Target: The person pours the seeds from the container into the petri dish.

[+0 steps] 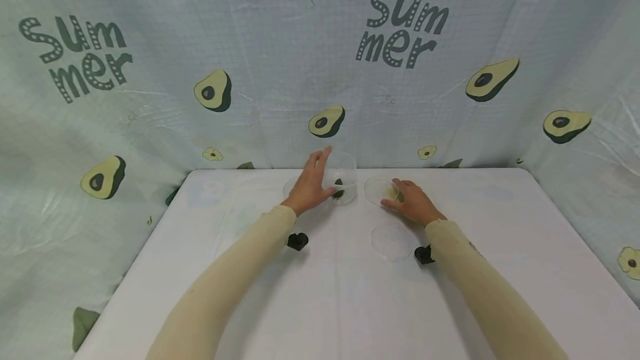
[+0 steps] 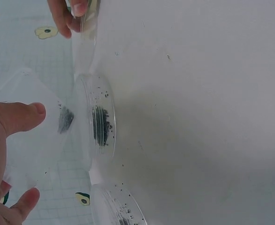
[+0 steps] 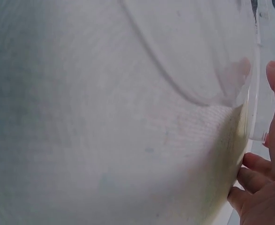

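Observation:
My left hand holds a clear plastic container at the back of the table, thumb on the near side and fingers spread behind. In the left wrist view this container is tilted, with dark granules gathered in its lower corner. Right beside that corner stands a clear petri dish with a heap of dark granules. My right hand grips the edge of another petri dish between thumb and fingers. Something pale yellow shows at that dish's right side.
A further petri dish with scattered granules stands left of the heaped one, partly behind my left hand in the head view. Nearer lies a flat clear dish or lid. A patterned curtain hangs right behind the white table.

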Demonstrator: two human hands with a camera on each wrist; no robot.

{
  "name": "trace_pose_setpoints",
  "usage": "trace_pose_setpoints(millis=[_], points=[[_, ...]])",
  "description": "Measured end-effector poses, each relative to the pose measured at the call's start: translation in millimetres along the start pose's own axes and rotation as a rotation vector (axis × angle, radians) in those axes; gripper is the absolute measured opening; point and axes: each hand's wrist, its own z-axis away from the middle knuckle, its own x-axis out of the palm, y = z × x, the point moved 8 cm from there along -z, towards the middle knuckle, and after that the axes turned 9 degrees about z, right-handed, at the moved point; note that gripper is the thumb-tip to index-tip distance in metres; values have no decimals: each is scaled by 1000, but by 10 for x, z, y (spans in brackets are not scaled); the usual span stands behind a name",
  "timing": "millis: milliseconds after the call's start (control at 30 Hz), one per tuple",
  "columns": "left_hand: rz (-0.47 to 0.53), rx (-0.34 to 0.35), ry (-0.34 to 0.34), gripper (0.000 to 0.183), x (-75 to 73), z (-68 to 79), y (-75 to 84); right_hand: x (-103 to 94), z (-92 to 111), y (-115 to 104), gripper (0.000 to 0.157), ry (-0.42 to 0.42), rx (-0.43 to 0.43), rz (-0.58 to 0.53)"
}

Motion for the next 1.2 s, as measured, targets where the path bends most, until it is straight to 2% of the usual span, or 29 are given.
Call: trace_pose_setpoints(millis=[400,567,667,967,1200], points=[[-42,52,34,92,46,-53,113,-17,18,3,81,22,-16,-11],[-58,42,60,92,66,-72,128,-15,10,23,81,21,-13,-27],[-90,34,58,91,95,-88,133,-1,2,48,82,14,-1,-30],[-150,65,64,92,149,-113,199,-4,2,58,82,5,7,-31],[-156,60,50,93,191,-152,194,-9,7,38,81,22,-6,-30]])
